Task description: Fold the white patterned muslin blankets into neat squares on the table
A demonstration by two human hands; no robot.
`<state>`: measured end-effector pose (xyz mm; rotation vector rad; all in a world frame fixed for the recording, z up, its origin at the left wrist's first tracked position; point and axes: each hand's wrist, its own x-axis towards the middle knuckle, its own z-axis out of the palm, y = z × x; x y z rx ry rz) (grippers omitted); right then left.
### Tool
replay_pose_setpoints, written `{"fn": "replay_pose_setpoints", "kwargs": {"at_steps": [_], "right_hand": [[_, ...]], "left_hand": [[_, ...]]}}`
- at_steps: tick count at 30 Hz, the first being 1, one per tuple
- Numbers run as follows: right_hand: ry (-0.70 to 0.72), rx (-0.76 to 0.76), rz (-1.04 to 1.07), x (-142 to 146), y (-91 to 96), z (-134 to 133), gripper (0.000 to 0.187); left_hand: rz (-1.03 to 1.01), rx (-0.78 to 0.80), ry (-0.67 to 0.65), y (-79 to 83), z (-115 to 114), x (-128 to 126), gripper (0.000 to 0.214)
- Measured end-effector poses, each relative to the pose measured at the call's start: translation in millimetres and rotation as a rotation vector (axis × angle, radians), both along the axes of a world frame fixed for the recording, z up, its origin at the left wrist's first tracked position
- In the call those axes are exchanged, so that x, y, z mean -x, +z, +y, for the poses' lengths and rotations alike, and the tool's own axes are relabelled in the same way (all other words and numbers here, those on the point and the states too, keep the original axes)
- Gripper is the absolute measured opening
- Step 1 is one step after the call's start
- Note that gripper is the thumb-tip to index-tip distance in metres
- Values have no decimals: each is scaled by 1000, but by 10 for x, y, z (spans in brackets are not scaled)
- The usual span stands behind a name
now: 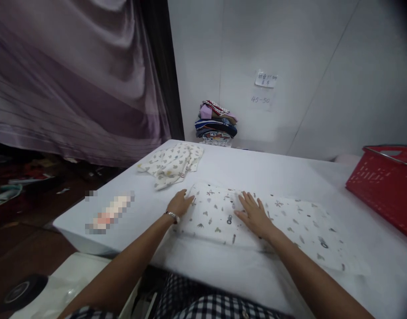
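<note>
A white cloth with a small scattered print (219,217) lies folded in a long flat strip across the table in front of me. At its left end rests my left hand (180,204), fingers spread along the edge, with a bracelet on the wrist. My right hand (254,215) lies flat on the middle of the cloth, fingers apart. Neither hand grips anything. Farther back on the left, a second printed cloth (173,161) lies loosely crumpled.
The white-covered table (130,230) has a blurred-out item (110,215) at its left. A red plastic basket (385,186) stands at the right edge. Folded clothes (216,126) are stacked beyond the far edge, by a wall with paper notes (266,79). A purple curtain (90,79) hangs left.
</note>
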<state>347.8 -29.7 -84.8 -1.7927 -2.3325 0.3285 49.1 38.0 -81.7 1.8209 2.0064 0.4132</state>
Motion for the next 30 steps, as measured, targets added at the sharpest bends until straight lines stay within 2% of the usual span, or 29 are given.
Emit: {"fn": "replay_pose_setpoints", "kwargs": {"at_steps": [4,6,8,11,14,21,25,30], "right_hand": [[10,23,-84,153,-273,149,73],[5,6,-123,159,-401,185,72],[-3,7,-137,151,-449,200,71],[-27,60,-117,170,-384,194,72],[-25,44,-103,240,-314,169,72],[-3,95,-101,318,-341,159,74],[-55,43,-71,318,-257,224,74],[-121,31,-106,307,-349,316,73]], "left_hand": [[-30,120,14,-39,-173,82,63],[-50,140,14,-46,-185,76,58],[-77,156,21,-46,-156,73,53],[-132,173,22,-34,-94,79,48],[-203,191,10,-11,-61,84,49],[-300,156,35,8,-66,43,36],[-375,163,60,28,-62,33,33],[-505,184,82,83,-59,39,38]]}}
